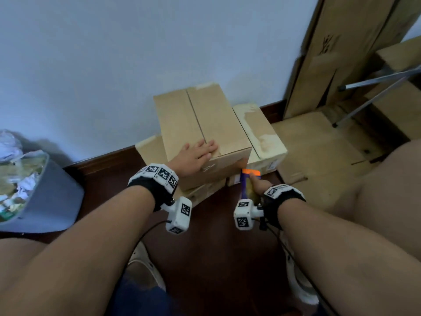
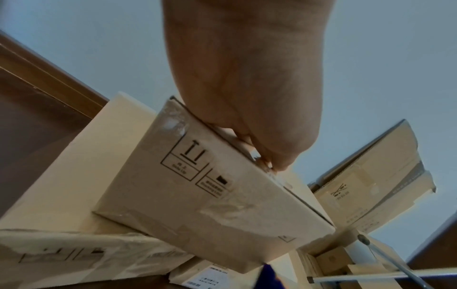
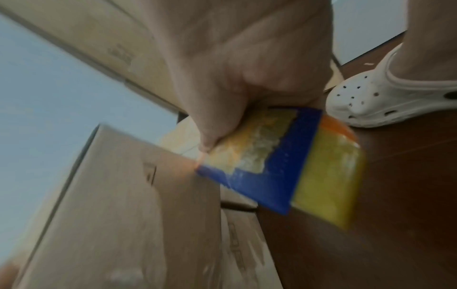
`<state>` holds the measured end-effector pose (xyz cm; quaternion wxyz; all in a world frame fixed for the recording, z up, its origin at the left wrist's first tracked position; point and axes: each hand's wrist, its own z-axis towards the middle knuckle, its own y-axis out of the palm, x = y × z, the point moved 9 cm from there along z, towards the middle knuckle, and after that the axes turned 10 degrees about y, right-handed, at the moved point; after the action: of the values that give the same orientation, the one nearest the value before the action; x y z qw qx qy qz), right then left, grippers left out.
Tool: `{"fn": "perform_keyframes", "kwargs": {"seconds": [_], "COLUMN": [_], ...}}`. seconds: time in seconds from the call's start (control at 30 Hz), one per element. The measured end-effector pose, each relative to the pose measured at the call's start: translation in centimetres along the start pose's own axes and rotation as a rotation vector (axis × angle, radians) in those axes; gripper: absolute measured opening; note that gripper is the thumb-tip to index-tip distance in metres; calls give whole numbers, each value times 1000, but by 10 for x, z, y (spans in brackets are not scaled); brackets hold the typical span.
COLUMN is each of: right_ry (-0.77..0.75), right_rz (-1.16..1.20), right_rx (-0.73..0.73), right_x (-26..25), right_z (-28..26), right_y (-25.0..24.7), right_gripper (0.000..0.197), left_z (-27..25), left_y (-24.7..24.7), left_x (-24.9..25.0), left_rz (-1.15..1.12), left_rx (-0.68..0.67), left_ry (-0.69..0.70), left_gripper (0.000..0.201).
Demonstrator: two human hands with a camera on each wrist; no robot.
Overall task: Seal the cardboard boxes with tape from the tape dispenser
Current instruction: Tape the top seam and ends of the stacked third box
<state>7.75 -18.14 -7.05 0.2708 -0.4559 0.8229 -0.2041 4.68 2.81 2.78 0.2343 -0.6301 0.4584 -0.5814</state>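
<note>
A brown cardboard box [image 1: 200,119] with an untaped centre seam sits on top of other boxes against the wall. My left hand [image 1: 196,153] lies flat on its near top edge, fingers straight; the left wrist view shows the palm [image 2: 247,78] pressing that edge of the box [image 2: 197,185]. My right hand [image 1: 257,185] grips a blue and orange tape dispenser [image 1: 248,176] just below the box's near right corner. In the right wrist view the fingers [image 3: 222,97] curl round the dispenser [image 3: 284,166] with its yellowish tape roll, close to the box's side [image 3: 123,215].
A taped box [image 1: 262,137] stands right of the top box, and lower boxes [image 1: 150,149] lie under it. A grey bin [image 1: 41,190] full of rubbish sits left. Flat cardboard [image 1: 319,156] and metal legs [image 1: 376,83] fill the right. My white shoes [image 3: 383,97] stand on dark wood floor.
</note>
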Motion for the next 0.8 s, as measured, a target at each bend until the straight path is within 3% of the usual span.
{"fn": "perform_keyframes", "kwargs": {"seconds": [0.07,0.17,0.23,0.33,0.43,0.53,0.63,0.73,0.8], "right_ry": [74,62,-63,-308,-513,-647,-692,-691,-692], "right_rz": [161,486,630,629,336,-131,-539,-645,-673], "right_rx": [104,286,405,501,524,504,575,566,571], "right_x": [19,21,1,-55,-125,-174,-193,-200,-201], "right_z": [-5,-19,-30,-62,-91,-87,-82,-78,-75], "right_y": [-38,-79,-102,-127,-124,-91,-73,-74,-72], "right_gripper": [70,81,79,63,67,52,34,29,32], "left_z": [-2,-7,-12,-19,-27,-35,-40,-42,-36], "left_y": [-5,-14,-22,-30,-37,-38,-14,25,48], "left_x": [2,1,-1,-1,-6,-22,-23,-8,-2], "left_rz": [-56,-159,-239,-354,-411,-699,-1034,-1159,-1278], "left_rx": [23,123,235,349,389,454,317,144,184], "left_ry": [-4,-55,-84,-95,-107,-182,-271,-322,-342], "left_gripper": [45,44,42,35,28,24,27,28,30]}}
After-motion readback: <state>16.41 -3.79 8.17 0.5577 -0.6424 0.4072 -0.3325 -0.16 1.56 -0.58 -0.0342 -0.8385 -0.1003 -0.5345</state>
